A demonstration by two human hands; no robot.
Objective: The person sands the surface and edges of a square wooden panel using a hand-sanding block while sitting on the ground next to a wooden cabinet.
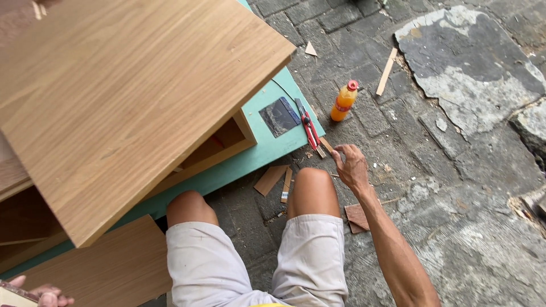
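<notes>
Bottles first: we see one small orange plastic bottle (pixel 344 102) with a red cap standing upright on the dark paving stones (pixel 398 131), just beyond the corner of a mint-green board (pixel 267 153). Its label is a pale band around the middle, too small for us to make out. On the green board lies a dark, glossy rectangular sheet (pixel 278 116), and beside it a red utility knife (pixel 310 128) points down toward the board's edge.

Our right hand (pixel 351 166) reaches forward past the right knee (pixel 311 185), fingers loosely bent and open, with the fingertips at a small strip of wood veneer (pixel 325 145) that lies on the stones at the lower tip of the knife. We cannot tell whether the fingers actually pinch the strip or only touch it. The strip is thin, short and light brown, angled like the knife.

Our left hand (pixel 42 293) sits at the bottom left corner, mostly cut off by the frame; its fingers curl over the edge of a pale board (pixel 14 297).

A large oak-coloured cabinet (pixel 125 96) fills the upper left, resting on the green board. More veneer offcuts (pixel 276 181) lie on the stones between the knees, a reddish piece (pixel 357 217) sits under the right forearm, and a long wooden slat (pixel 387 71) lies further out.
</notes>
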